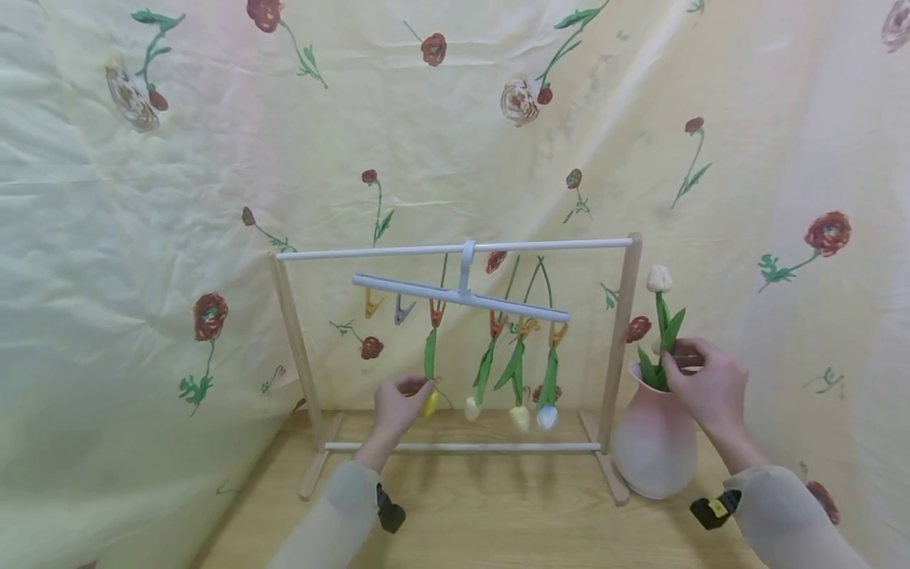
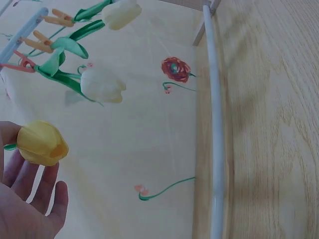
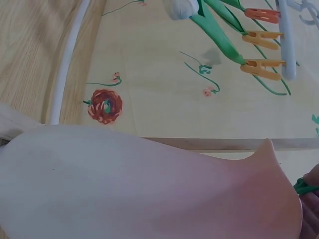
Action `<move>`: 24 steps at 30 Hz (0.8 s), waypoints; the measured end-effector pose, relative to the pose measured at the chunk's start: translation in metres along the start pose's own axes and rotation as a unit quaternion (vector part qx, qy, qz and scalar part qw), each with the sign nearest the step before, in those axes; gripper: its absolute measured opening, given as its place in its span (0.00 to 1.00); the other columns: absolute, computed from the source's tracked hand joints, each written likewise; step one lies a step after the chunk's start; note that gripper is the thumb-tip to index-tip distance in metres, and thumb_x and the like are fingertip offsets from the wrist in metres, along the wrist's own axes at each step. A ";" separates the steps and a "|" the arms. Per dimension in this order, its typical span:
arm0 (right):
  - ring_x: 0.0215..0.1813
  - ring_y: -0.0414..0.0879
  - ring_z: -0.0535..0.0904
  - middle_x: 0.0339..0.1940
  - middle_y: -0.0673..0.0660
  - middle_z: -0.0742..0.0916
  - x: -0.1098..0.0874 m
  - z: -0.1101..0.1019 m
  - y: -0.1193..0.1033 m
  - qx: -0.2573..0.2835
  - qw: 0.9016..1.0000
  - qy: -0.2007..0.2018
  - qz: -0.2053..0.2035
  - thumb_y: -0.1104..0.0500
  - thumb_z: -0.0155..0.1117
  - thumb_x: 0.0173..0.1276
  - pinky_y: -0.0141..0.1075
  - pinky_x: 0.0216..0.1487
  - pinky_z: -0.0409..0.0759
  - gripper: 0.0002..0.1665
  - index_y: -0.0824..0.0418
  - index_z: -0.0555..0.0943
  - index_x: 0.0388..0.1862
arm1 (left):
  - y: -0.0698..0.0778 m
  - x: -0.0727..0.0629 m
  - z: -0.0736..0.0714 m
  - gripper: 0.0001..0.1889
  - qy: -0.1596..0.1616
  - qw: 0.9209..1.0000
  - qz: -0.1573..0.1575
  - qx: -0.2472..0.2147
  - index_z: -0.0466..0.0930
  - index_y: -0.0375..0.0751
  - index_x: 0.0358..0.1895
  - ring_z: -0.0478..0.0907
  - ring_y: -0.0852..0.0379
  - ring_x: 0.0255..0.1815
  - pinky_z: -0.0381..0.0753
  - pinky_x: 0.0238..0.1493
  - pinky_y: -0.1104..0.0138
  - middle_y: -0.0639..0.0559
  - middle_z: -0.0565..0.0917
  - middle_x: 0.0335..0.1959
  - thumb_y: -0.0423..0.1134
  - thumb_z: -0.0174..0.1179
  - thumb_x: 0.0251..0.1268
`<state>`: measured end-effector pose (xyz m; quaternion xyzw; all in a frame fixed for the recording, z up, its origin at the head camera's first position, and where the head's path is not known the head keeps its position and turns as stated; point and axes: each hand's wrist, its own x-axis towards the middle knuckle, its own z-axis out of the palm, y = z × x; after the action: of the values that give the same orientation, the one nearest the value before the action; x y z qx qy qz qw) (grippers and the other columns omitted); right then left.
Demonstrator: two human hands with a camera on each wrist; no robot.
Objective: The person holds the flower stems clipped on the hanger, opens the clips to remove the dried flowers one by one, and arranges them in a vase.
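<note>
A yellow tulip (image 1: 430, 405) hangs upside down from a red clip (image 1: 437, 312) on a pale blue clip hanger (image 1: 419, 290). My left hand (image 1: 396, 409) pinches it just above the bloom; in the left wrist view, curled fingers (image 2: 42, 186) lie behind the petals. On the right, my right hand (image 1: 711, 389) grips the green stem and leaves of a whitish tulip (image 1: 659, 278), its bloom upright above a pink-and-white vase (image 1: 654, 442). The stem's lower end is hidden at the vase's mouth. Only a few right fingertips (image 3: 312, 175) show in the right wrist view, beyond the vase rim.
The hanger tilts down to the right on a wooden rack (image 1: 287, 340) with white rods. Other clips hold a white tulip (image 1: 472, 408), a cream tulip (image 1: 520, 416) and a bluish tulip (image 1: 547, 416). A yellow clip (image 1: 370, 304) and a grey clip (image 1: 403, 310) hold nothing. Flowered cloth surrounds the wooden table (image 1: 483, 521).
</note>
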<state>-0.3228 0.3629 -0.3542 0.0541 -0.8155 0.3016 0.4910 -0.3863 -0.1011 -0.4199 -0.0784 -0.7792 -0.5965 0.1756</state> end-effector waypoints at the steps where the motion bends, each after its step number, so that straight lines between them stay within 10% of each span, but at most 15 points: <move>1: 0.32 0.04 0.67 0.39 0.74 0.92 -0.001 0.000 0.000 -0.001 1.000 -0.004 0.002 0.67 0.74 0.64 0.07 0.33 0.69 0.12 0.72 0.88 0.44 | 0.001 0.000 0.000 0.09 -0.001 1.000 -0.003 -0.005 0.91 0.37 0.42 0.90 0.56 0.39 0.88 0.39 0.68 0.44 0.93 0.39 0.40 0.73 0.68; 7: 0.30 0.09 0.71 0.37 0.72 0.92 -0.005 -0.001 0.003 -0.026 0.999 -0.034 0.012 0.64 0.74 0.64 0.08 0.31 0.68 0.12 0.72 0.88 0.43 | 0.005 -0.002 -0.001 0.09 -0.004 1.000 -0.015 -0.021 0.90 0.37 0.45 0.91 0.54 0.42 0.90 0.42 0.66 0.43 0.94 0.40 0.38 0.74 0.66; 14: 0.30 0.62 0.91 0.36 0.72 0.92 -0.008 0.000 0.003 -0.044 0.998 -0.041 0.005 0.64 0.74 0.63 0.07 0.31 0.66 0.12 0.72 0.88 0.43 | 0.006 -0.006 -0.004 0.10 -0.008 1.000 -0.002 -0.013 0.90 0.36 0.45 0.91 0.53 0.41 0.90 0.40 0.66 0.42 0.94 0.40 0.37 0.74 0.66; 24: 0.40 0.72 0.90 0.38 0.74 0.91 -0.011 0.001 -0.001 -0.030 0.999 -0.025 0.000 0.60 0.80 0.59 0.05 0.37 0.65 0.24 0.74 0.87 0.50 | 0.002 -0.006 -0.005 0.11 -0.021 1.000 0.016 -0.013 0.90 0.35 0.46 0.89 0.57 0.39 0.89 0.39 0.68 0.43 0.93 0.40 0.37 0.72 0.66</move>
<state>-0.3175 0.3594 -0.3627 0.0472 -0.8362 0.2757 0.4718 -0.3792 -0.1045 -0.4188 -0.1057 -0.7736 -0.6018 0.1678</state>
